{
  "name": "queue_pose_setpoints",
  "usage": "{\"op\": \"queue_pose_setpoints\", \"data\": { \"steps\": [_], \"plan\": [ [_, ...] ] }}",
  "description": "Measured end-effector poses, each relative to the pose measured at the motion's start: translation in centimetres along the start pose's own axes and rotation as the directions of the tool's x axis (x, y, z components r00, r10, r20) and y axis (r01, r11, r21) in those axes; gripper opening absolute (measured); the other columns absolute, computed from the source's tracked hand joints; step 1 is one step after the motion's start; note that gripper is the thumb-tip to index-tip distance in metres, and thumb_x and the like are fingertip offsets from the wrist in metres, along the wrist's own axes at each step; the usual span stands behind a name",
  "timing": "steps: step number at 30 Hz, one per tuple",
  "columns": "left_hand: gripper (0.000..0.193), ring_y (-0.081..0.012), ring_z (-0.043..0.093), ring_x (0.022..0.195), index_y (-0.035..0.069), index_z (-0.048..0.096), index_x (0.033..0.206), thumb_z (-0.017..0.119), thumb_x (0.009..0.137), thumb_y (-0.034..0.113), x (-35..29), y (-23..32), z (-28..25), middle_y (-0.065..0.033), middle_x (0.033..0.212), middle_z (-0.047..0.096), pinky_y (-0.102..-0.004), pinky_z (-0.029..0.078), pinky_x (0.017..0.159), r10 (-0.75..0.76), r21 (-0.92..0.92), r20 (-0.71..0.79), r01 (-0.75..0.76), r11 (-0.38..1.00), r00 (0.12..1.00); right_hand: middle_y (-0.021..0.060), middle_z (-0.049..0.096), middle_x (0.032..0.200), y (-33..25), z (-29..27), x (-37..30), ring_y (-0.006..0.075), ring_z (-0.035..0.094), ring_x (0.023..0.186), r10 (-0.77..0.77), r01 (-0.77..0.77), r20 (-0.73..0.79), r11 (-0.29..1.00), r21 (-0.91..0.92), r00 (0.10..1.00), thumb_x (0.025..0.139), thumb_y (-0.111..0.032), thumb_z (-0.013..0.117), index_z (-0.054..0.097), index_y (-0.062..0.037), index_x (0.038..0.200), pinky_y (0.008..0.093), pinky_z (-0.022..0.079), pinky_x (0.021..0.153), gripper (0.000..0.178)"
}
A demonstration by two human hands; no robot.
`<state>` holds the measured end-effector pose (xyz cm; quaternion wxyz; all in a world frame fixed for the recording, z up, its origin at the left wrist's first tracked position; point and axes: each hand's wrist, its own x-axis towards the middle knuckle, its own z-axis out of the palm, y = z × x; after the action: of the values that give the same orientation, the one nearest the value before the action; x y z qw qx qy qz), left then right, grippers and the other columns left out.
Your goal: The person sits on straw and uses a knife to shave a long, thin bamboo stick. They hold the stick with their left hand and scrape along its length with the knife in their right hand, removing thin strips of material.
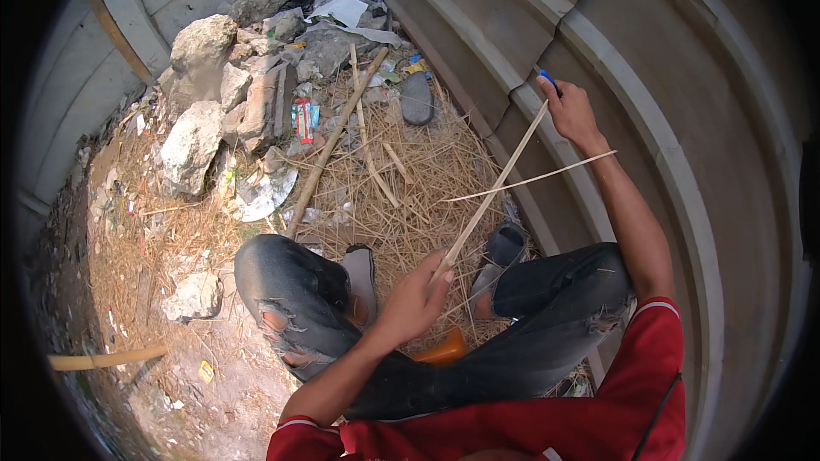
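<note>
A long pale bamboo strip (489, 198) slants up from my lap toward the upper right. My left hand (414, 300) is closed around its lower end. At the strip's upper end is my right hand (571, 113), closed on a small blue-handled tool (547, 79); the fingers hide most of this tool, and I cannot make out a blade. A thin bamboo sliver (547, 176) crosses the strip about midway and reaches over toward my right forearm. Between my knees, the ground is covered with bamboo shavings (427, 172).
A corrugated metal wall (632, 77) rises close on my right. Broken rocks (195, 141) and litter are heaped at the far left. A long bamboo stick (335, 138) lies ahead, beside a dark oval stone (417, 99). Something orange (444, 348) shows between my legs.
</note>
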<state>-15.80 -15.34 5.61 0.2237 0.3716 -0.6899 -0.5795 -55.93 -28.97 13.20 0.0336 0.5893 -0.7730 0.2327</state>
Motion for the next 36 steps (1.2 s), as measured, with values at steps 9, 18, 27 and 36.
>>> {"op": "queue_pose_setpoints", "data": {
  "steps": [9,18,27,36],
  "plan": [
    [0.052,-0.0042,0.04,0.052,0.011,0.04,0.157,0.048,0.111,0.032,2.8,5.8,-6.5,0.001,0.073,0.05,-0.0197,0.032,0.047,-0.054,-0.473,-0.143,-0.02,0.881,0.988,0.0121,0.039,0.061,-2.4,-0.8,-2.7,0.0205,0.038,0.062,-0.144,0.076,0.305,0.971,0.225,0.941,0.102,-0.052,0.058,0.053,0.0049,0.078,0.0426,0.037,0.06,0.062],
    [0.052,-0.0023,0.041,0.053,0.007,0.041,0.156,0.053,0.109,0.026,6.9,6.2,-6.2,0.0037,0.071,0.049,-0.0208,0.033,0.047,-0.007,-0.42,-0.183,-0.072,0.904,0.983,0.0232,0.059,0.068,-7.9,-0.6,-5.1,0.0433,0.058,0.064,-0.334,0.281,0.092,0.89,0.359,0.938,0.102,-0.05,0.057,0.065,0.0003,0.09,0.049,0.044,0.06,0.053],
    [0.051,-0.0017,0.033,0.053,0.005,0.041,0.156,0.052,0.11,0.023,7.9,3.8,-4.3,0.007,0.068,0.041,-0.0202,0.026,0.047,-0.06,-0.564,-0.145,-0.033,0.825,0.988,0.0258,0.065,0.073,-14.8,0.3,-10.2,0.0481,0.065,0.072,-0.501,0.24,0.461,0.824,0.513,0.733,0.103,-0.046,0.056,0.069,0.0005,0.09,0.0551,0.05,0.069,0.051],
    [0.053,-0.0012,0.03,0.052,0.005,0.038,0.157,0.053,0.11,0.023,7.1,2.9,-2.6,0.0096,0.067,0.034,-0.0204,0.023,0.047,-0.165,-0.557,-0.1,0.083,0.826,0.981,0.0236,0.068,0.074,-9.6,2.8,-3.3,0.0464,0.067,0.074,-0.226,0.158,0.339,0.963,0.218,0.913,0.102,-0.055,0.052,0.073,0.0009,0.09,0.0551,0.051,0.073,0.061]
  ]
}}
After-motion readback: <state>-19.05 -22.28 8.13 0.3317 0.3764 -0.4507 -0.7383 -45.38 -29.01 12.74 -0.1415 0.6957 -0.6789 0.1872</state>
